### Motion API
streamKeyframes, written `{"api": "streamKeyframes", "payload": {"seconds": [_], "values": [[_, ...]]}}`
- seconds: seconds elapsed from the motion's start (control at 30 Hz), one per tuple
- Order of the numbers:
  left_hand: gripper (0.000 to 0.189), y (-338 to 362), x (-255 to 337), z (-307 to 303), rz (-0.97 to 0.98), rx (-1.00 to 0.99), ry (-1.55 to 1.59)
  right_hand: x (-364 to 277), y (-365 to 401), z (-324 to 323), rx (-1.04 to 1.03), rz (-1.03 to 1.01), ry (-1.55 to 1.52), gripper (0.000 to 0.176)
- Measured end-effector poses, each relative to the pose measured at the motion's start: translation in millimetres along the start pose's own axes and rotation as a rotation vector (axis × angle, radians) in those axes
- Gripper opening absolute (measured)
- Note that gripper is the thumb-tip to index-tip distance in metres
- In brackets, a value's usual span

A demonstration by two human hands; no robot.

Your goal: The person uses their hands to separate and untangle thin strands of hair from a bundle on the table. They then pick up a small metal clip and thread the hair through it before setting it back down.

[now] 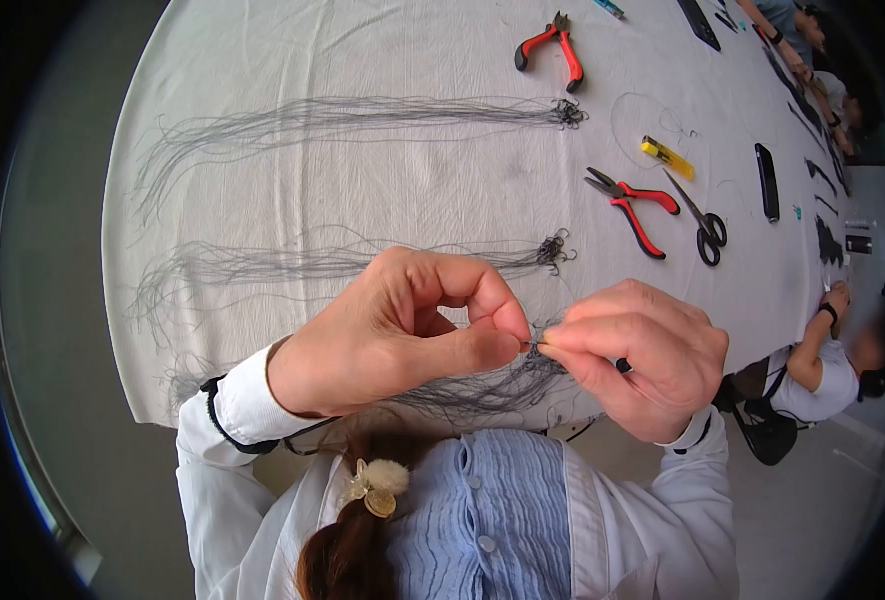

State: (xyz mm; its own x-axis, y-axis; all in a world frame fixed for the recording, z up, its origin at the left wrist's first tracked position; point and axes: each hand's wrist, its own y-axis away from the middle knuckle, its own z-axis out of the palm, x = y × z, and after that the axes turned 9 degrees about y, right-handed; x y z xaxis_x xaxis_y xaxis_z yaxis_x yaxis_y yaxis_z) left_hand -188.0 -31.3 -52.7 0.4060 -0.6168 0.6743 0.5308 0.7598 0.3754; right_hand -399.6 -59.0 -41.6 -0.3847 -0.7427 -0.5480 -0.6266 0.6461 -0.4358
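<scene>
My left hand pinches thumb against index finger, and my right hand pinches from the other side, their fingertips nearly touching. Between them shows a tiny bit of what looks like thin grey cord, mostly hidden by the fingers. Below and behind the hands lies a bundle of dark grey cords, partly covered. Beyond the hands a second cord bundle stretches across the cloth, its right end a dark curly cluster. A third bundle lies farther away.
On the white tablecloth lie red-handled pliers, red-handled cutters, black scissors, a yellow cutter knife and a black phone. Other people sit along the table at the right.
</scene>
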Motion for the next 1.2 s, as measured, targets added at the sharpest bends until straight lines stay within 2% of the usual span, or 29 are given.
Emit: {"api": "streamKeyframes", "payload": {"seconds": [0.1, 0.2, 0.33, 0.47, 0.5, 0.63, 0.8, 0.87, 0.9, 0.93, 0.97, 1.0, 1.03, 1.07, 1.1, 1.13, 1.2], "values": [[0.007, -0.9, -4.9, -0.4, 0.097, -0.014, -0.123, 0.0, 0.0, 0.4, 0.008, -0.04, 0.016, 0.026], [0.007, -1.6, -5.0, 1.1, 0.068, 0.025, -0.103, 3.2, 1.4, 1.9, 0.023, -0.12, 0.014, 0.027], [0.006, -0.6, 0.6, 1.6, -0.068, 0.027, -0.01, 1.7, 0.4, 3.3, 0.041, -0.21, 0.088, 0.026], [0.002, -1.7, -3.3, -0.3, -0.177, 0.017, 0.185, 1.9, -1.3, 6.1, 0.071, -0.416, 0.261, 0.021], [0.002, -1.8, -4.3, -0.5, -0.175, 0.018, 0.188, 2.1, -1.2, 7.2, 0.096, -0.487, 0.324, 0.02], [0.003, -0.2, -6.7, 0.0, -0.174, 0.013, 0.24, -0.9, 2.3, 10.5, 0.11, -0.529, 0.365, 0.024], [0.006, 0.8, -9.9, -0.2, -0.139, -0.004, 0.266, -9.1, 1.2, 16.7, 0.2, -0.323, 0.355, 0.018], [0.007, -2.0, -21.1, 1.2, 0.153, 0.059, 0.022, -9.3, 2.1, 15.7, 0.192, -0.283, 0.34, 0.018], [0.007, 0.7, -17.9, 4.4, 0.154, 0.059, 0.02, -9.2, 2.5, 14.9, 0.184, -0.241, 0.326, 0.017], [0.007, 4.9, -11.0, 9.4, 0.194, 0.114, -0.112, -8.9, 1.8, 13.5, 0.186, -0.242, 0.327, 0.017], [0.008, 7.4, -7.4, 12.3, 0.234, 0.167, -0.245, -8.7, 0.2, 11.1, 0.116, -0.143, 0.221, 0.017], [0.008, 8.0, -8.2, 12.6, 0.235, 0.165, -0.249, -8.7, -1.3, 8.4, 0.046, -0.044, 0.115, 0.016], [0.008, 8.8, -9.4, 12.5, 0.45, 0.155, -0.511, -9.5, -2.9, 5.8, 0.05, -0.045, 0.116, 0.016], [0.01, 9.6, -10.1, 12.7, 0.663, 0.141, -0.772, -10.7, -4.4, 3.0, -0.033, 0.058, 0.02, 0.015], [0.01, 10.4, -11.0, 13.6, 0.661, 0.139, -0.774, -11.0, -4.5, 1.4, -0.116, 0.161, -0.076, 0.014], [0.011, 11.1, -11.8, 14.6, 0.698, 0.158, -0.844, -10.3, -3.5, 1.0, -0.113, 0.163, -0.076, 0.014], [0.013, 10.7, -13.1, 14.8, 0.734, 0.172, -0.917, -7.7, -2.4, 0.8, -0.208, 0.375, -0.397, 0.012]]}}
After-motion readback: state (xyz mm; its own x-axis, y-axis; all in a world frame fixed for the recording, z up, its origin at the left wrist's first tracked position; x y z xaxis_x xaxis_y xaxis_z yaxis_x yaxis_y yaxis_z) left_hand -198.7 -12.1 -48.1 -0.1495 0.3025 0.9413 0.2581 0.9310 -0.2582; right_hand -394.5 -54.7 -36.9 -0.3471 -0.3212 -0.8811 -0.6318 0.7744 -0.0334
